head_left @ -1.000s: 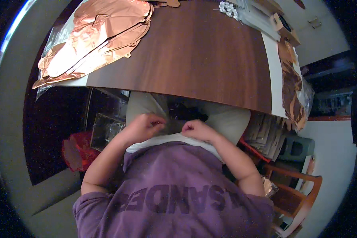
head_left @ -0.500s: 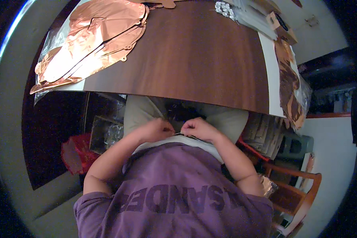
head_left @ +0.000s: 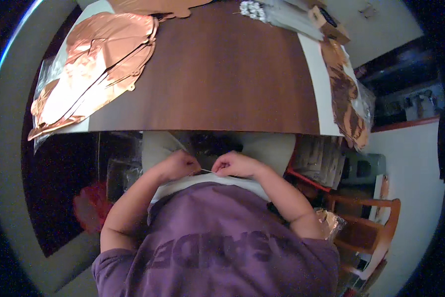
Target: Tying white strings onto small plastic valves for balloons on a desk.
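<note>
My left hand (head_left: 181, 166) is over my lap, just below the table's near edge, with its fingers curled and pinched together. Close beside it, my right hand (head_left: 234, 164) pinches too, thumb against fingertips. A thin pale string (head_left: 207, 171) runs across the small gap between the two hands, and both seem to hold it. Its ends are hidden by my fingers. Behind the hands lies a strip of white cloth (head_left: 175, 186) at the hem of my purple shirt (head_left: 217, 218).
Flat copper-coloured foil pieces (head_left: 101, 64) cover the left of the brown table (head_left: 227, 74). At the back right are a white bundle (head_left: 252, 11), clear plastic sleeves (head_left: 291, 21) and a small box (head_left: 328, 24). More foil (head_left: 342, 81) hangs along the right edge. A wooden chair (head_left: 388, 227) stands right.
The view has shifted, so the table appears lower and further left. Between my hands, the gap is slightly wider and the string shows more plainly. Both hands keep their pinch.
</note>
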Action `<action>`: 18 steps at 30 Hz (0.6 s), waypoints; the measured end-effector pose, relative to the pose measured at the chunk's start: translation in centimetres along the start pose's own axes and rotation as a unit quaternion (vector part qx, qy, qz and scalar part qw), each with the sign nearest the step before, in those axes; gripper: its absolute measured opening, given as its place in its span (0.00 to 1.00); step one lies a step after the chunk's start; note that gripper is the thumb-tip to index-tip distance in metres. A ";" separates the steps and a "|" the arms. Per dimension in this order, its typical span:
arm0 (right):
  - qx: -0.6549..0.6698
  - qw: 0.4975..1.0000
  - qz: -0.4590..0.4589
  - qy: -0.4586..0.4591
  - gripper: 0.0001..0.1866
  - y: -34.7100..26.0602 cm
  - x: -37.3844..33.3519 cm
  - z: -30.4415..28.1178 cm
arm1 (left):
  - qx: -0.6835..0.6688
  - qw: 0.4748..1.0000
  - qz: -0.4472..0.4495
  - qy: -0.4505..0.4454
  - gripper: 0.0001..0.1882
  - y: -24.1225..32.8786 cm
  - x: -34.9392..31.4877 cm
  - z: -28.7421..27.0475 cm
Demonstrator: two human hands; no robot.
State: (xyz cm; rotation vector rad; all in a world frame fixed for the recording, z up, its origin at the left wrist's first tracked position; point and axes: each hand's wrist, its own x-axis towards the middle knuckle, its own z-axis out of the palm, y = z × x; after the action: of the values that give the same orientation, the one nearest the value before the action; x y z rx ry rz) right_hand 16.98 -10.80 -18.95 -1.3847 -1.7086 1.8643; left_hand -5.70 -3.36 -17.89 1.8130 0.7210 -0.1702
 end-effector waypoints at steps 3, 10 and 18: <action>-0.025 1.000 0.002 -0.005 0.13 -1.2 -0.1 -0.3 | -0.010 1.000 -0.017 -0.008 0.11 0.9 -0.2 -0.3; -0.057 0.998 -0.010 0.036 0.13 -0.8 1.1 0.7 | -0.026 0.999 -0.005 0.032 0.11 -0.6 0.1 0.3; -0.028 0.999 -0.016 0.033 0.11 -0.6 2.1 1.4 | -0.014 0.999 -0.011 0.040 0.11 1.4 -1.1 -0.5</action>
State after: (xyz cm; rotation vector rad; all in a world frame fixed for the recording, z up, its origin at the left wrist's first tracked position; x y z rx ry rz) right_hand 14.60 -10.04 -19.60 -1.4148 -1.7513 1.7464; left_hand -5.92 -3.58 -16.06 1.7944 0.7963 -0.1009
